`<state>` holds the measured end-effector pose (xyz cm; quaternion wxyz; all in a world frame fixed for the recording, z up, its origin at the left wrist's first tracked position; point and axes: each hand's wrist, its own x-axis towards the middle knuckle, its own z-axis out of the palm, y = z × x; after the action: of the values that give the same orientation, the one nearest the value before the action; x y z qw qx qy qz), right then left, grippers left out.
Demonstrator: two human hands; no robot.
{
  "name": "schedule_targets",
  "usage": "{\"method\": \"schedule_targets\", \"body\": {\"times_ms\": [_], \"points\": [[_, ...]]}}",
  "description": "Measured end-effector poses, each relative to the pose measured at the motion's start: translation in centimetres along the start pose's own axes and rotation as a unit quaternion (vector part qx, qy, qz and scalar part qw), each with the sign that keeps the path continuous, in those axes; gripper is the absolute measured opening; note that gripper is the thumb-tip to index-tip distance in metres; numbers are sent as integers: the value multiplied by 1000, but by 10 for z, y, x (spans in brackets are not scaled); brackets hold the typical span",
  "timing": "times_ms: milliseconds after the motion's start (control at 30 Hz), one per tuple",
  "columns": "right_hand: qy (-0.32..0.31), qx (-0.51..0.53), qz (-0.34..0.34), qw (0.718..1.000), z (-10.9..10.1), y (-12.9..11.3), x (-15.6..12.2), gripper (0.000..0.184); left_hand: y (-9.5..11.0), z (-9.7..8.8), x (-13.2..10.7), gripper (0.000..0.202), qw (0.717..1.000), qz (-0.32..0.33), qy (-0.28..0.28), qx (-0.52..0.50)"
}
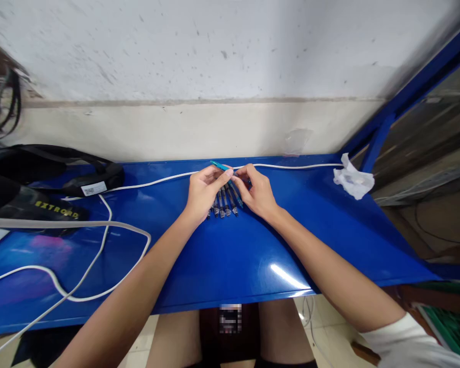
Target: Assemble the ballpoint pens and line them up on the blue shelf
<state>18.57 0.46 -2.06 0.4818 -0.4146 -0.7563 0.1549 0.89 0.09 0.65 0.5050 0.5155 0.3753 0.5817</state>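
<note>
Between the thumb and fingers of my left hand is a teal pen, tilted, its tip end pointing up to the left. My right hand is closed in a pinch close to the pen's other end; what its fingertips hold is too small to make out. Below and between both hands, several dark, clear-barrelled pens lie side by side on the blue table. Their upper parts are hidden by my hands. Another teal-ended pen lies slanted at the right of the row.
A black headset lies at the left back. A white cable runs along the wall side and loops at the left. Crumpled white tissue sits at the right. Blue metal framing borders the right side.
</note>
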Motion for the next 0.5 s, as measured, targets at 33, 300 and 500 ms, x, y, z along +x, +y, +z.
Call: {"method": "schedule_targets", "body": {"times_ms": [33, 300, 500], "points": [[-6, 0, -9, 1000, 0, 0, 1, 21, 0, 0, 0, 29, 1000, 3, -1, 1], [4, 25, 6, 1000, 0, -1, 1, 22, -1, -2, 1, 28, 1000, 12, 9, 0], [-26, 11, -35, 999, -2, -2, 3, 29, -2, -3, 2, 26, 1000, 17, 11, 9]]}}
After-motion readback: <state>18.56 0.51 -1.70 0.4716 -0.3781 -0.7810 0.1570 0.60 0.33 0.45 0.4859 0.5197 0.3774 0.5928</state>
